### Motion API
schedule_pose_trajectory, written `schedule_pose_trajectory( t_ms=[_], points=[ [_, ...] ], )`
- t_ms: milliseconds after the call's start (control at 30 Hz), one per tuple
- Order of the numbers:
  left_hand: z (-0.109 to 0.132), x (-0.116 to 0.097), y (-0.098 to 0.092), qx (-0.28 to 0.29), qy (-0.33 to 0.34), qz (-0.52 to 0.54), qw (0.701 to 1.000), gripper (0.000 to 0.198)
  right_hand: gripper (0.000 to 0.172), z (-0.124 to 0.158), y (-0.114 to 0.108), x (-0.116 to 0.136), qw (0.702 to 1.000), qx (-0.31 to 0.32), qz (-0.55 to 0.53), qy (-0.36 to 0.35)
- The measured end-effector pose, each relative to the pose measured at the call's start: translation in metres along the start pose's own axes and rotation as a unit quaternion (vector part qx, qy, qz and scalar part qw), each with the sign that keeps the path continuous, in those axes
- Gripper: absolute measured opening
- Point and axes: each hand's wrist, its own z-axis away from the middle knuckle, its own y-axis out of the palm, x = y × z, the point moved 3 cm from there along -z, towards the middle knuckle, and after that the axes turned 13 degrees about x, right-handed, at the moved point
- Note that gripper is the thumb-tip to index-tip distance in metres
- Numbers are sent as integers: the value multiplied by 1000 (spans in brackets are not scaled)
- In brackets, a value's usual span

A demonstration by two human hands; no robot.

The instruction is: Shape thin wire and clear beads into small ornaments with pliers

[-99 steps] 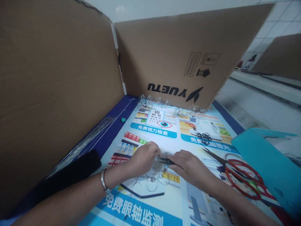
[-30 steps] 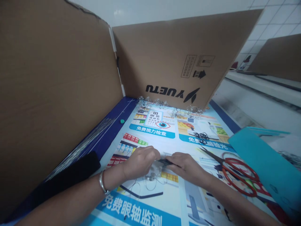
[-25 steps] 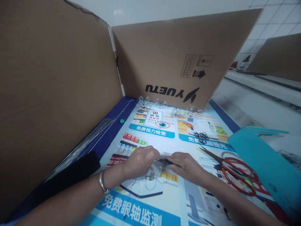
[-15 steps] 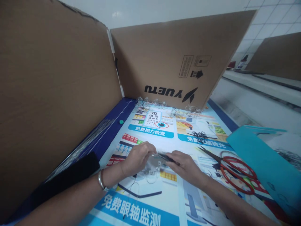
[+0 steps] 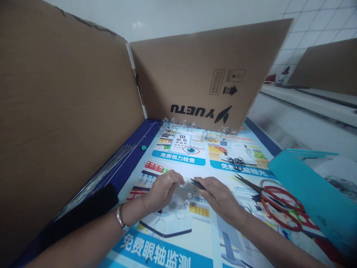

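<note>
My left hand (image 5: 165, 189) is closed in a pinch on a thin wire strung with clear beads (image 5: 189, 195). The beads hang below the fingertips, and a fine loop trails over the printed sheet. My right hand (image 5: 219, 196) is wrapped around a small dark tool with a narrow pointed tip (image 5: 197, 183); its handles are hidden in the palm, so I cannot tell whether it is pliers or tweezers. The tip points left toward the pinched wire, with a small gap between them. A silver bangle (image 5: 120, 216) circles my left wrist.
Red-handled scissors (image 5: 279, 203) lie to the right, beside a teal folder-like holder (image 5: 304, 186) with dark wires. Black coiled wire (image 5: 235, 162) sits ahead. Clear beaded pieces (image 5: 178, 124) line the foot of the cardboard panel (image 5: 195, 78). Straight wires (image 5: 96, 182) and a black object (image 5: 92, 206) lie left.
The dark tool's tip has drawn back to the right, away from my left fingertips. My left hand keeps its pinch. The view has shifted slightly.
</note>
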Motion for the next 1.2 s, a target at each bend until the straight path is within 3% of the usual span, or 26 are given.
schedule_pose_trajectory(
  t_ms=[333,600,800,1200],
  points=[
    [2,0,1,0,25,-30,999,12,25,5,4,-9,997,-55,39,21],
    [1,-2,-1,0,42,-52,998,14,20,4,4,0,996,-28,77,-27],
    [1,-1,0,12,46,-75,996,18,11,4,-1,5,992,-58,98,-47],
    [0,-4,0,25,59,-105,992,19,15,3,-3,13,984,-65,161,-44]
  ],
)
